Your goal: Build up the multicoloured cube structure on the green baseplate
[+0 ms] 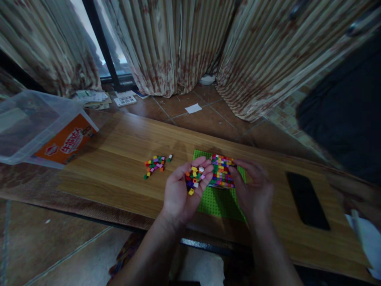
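My left hand [182, 188] is cupped palm up and holds several small coloured bricks [194, 177]. It hovers at the left edge of a green baseplate [218, 200] lying on a wooden board [119, 159]. A block of multicoloured bricks [222, 170] covers the far part of the baseplate. My right hand [253, 190] rests at the right side of that block, fingers curled against its edge; whether it pinches a brick is hidden. A loose pile of small bricks [155, 164] lies on the board to the left.
A black phone [307, 200] lies on the board at the right. A clear plastic tub [32, 127] with an orange label stands at the far left. Curtains [178, 43] hang behind, papers [125, 99] lie on the tiled floor, and white paper [367, 238] shows at the right edge.
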Action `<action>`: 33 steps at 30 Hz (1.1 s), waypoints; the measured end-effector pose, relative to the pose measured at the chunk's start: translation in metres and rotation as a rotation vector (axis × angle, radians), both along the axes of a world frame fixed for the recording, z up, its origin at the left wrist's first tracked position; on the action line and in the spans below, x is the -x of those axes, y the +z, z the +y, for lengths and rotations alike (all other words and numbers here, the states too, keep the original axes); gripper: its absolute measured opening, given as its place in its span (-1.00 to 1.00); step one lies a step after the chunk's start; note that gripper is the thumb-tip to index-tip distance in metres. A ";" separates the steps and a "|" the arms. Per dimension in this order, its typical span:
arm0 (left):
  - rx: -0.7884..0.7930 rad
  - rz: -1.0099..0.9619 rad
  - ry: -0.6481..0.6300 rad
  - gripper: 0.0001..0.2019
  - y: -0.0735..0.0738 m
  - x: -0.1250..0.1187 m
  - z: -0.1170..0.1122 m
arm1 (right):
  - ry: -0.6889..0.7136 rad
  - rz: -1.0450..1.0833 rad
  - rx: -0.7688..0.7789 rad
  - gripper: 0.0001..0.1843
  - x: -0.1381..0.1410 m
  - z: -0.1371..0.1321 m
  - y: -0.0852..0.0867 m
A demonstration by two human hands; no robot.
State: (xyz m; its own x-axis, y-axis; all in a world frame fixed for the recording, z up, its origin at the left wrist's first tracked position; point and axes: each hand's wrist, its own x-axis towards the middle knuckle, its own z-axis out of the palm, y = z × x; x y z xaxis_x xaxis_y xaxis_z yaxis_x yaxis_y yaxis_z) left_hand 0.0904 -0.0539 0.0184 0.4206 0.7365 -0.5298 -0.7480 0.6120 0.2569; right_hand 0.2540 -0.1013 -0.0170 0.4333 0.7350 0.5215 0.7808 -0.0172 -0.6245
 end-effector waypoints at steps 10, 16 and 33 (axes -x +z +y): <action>0.017 0.013 -0.003 -0.75 0.001 0.000 0.000 | -0.051 0.579 0.060 -0.61 0.001 0.011 -0.017; 0.012 0.018 -0.015 -0.73 0.001 0.000 0.000 | -0.054 0.770 0.050 -0.60 0.007 0.015 -0.006; -0.039 -0.037 -0.017 -0.66 0.003 -0.001 -0.003 | 0.097 0.301 -0.161 -0.92 0.033 -0.006 0.022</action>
